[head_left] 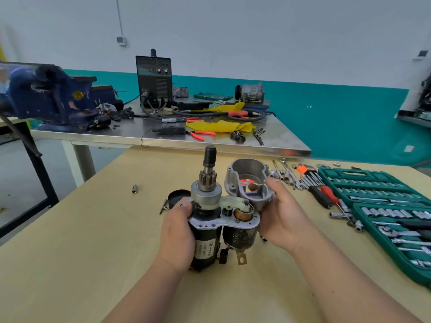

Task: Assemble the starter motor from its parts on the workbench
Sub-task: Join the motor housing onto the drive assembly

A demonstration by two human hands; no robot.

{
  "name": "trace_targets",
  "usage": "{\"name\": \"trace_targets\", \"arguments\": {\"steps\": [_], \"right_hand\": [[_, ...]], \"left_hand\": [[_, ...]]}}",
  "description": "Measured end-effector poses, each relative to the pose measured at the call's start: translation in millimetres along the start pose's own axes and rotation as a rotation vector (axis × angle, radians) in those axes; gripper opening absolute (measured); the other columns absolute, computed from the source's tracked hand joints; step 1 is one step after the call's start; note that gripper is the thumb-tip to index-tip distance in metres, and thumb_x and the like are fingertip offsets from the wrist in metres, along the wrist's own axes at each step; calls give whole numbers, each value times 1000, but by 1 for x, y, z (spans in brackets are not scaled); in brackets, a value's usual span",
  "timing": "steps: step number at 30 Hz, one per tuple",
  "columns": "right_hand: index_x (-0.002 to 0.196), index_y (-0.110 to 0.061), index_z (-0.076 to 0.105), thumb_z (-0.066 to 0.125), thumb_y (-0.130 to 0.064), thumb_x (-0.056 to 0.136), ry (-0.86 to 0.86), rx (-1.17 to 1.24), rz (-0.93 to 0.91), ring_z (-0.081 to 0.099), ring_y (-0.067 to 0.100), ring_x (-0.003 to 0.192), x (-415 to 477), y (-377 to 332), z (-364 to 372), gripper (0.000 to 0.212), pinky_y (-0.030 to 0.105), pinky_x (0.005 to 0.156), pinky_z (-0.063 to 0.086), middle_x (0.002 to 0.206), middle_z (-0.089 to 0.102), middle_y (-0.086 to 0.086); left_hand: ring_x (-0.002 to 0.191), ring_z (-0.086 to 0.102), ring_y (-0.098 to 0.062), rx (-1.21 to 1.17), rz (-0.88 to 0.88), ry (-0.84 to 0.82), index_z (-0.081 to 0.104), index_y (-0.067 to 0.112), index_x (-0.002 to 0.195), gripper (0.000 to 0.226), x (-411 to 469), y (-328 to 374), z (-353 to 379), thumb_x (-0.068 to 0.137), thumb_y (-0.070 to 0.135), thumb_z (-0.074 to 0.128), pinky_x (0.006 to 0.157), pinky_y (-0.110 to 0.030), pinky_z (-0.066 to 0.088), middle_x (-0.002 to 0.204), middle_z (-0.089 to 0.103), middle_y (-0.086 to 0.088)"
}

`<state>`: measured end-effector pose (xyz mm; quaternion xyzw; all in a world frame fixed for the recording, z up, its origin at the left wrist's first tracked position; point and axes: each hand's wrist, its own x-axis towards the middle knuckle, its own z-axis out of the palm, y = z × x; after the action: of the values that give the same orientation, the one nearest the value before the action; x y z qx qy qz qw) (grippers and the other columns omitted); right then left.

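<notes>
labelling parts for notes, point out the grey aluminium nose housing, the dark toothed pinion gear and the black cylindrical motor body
grey aluminium nose housing point(231, 180), head view, left flange
dark toothed pinion gear point(207, 181), head view, teeth
black cylindrical motor body point(210, 249), head view, label

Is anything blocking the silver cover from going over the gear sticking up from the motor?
Nothing visible is in the way. The right hand holds the silver cover just beside the gear shaft, and only open air is above the shaft. The left hand grips the motor lower down, below the gear.
</notes>
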<state>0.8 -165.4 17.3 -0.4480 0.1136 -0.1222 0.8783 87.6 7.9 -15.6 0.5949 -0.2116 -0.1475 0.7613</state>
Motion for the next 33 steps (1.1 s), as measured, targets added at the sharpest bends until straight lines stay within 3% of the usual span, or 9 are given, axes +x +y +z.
{"name": "trace_targets", "arguments": {"steps": [5, 7, 9, 12, 16, 18, 22, 24, 33], "right_hand": [[121, -28, 57, 70, -20, 75, -54, -332, -366, 66, 31, 103, -8, -32, 16, 48, 44, 76, 56, 122, 65, 12], [115, -43, 55, 71, -30, 74, -86, -597, -507, 66, 24, 103, -14, -52, 28, 46, 42, 79, 55, 115, 68, 0], [110, -52, 54, 65, -42, 76, -152, -848, -632, 67, 7, 93, -24, -67, 44, 37, 26, 72, 55, 103, 68, -16], [109, -61, 50, 60, -39, 82, -239, -1092, -686, 60, -1, 78, -38, -74, 63, 36, 14, 60, 50, 96, 57, -30], [102, -64, 43, 59, -37, 87, -264, -1442, -723, 57, -2, 83, -41, -65, 76, 35, 7, 67, 45, 104, 46, -32], [101, -59, 42, 61, -29, 91, -235, -1449, -724, 56, 0, 80, -40, -62, 72, 37, 6, 66, 42, 102, 47, -27], [107, -65, 35, 61, -30, 90, -233, -1345, -666, 56, -2, 85, -38, -48, 64, 46, 6, 69, 41, 106, 51, -20], [110, -71, 30, 60, -35, 87, -220, -1327, -657, 54, -3, 94, -35, -37, 63, 52, 8, 75, 39, 114, 48, -21], [116, -63, 26, 68, -30, 85, -214, -1362, -689, 53, -6, 92, -32, -15, 58, 62, 4, 72, 42, 107, 38, -31]], "left_hand": [[81, 61, -32, 61, 75, -58, 66, 6, 88, 58, -2, 3, 7, 67, 52, 38, 76, -42, 46, 91, 66, -23], [70, 56, -19, 105, 107, -65, 63, 8, 78, 48, -4, 4, 8, 72, 47, 37, 69, -38, 42, 78, 62, -19], [66, 53, -15, 124, 112, -55, 61, 13, 71, 38, -5, 6, 9, 76, 40, 34, 66, -37, 41, 71, 60, -10], [73, 55, -25, 104, 115, -40, 63, 6, 79, 44, -5, 7, 8, 76, 38, 33, 70, -39, 42, 84, 63, -22], [95, 60, -42, 92, 89, -28, 64, 2, 95, 52, -3, 7, 5, 77, 40, 32, 80, -48, 48, 98, 68, -22], [94, 63, -38, 68, 62, -26, 67, 8, 92, 52, -2, 5, 3, 76, 45, 32, 80, -42, 48, 98, 70, -18], [72, 68, 0, 29, 5, 25, 74, 32, 78, 56, -2, -1, 0, 98, 48, 24, 57, -13, 51, 80, 75, 6], [81, 67, 7, 35, 2, 31, 75, 45, 86, 63, -1, -3, -1, 103, 50, 14, 58, -6, 48, 88, 75, 17], [118, 60, -23, -97, -72, 60, 62, 26, 129, 92, 0, 4, -2, 67, 81, 22, 108, -51, 41, 121, 69, -3]]}}
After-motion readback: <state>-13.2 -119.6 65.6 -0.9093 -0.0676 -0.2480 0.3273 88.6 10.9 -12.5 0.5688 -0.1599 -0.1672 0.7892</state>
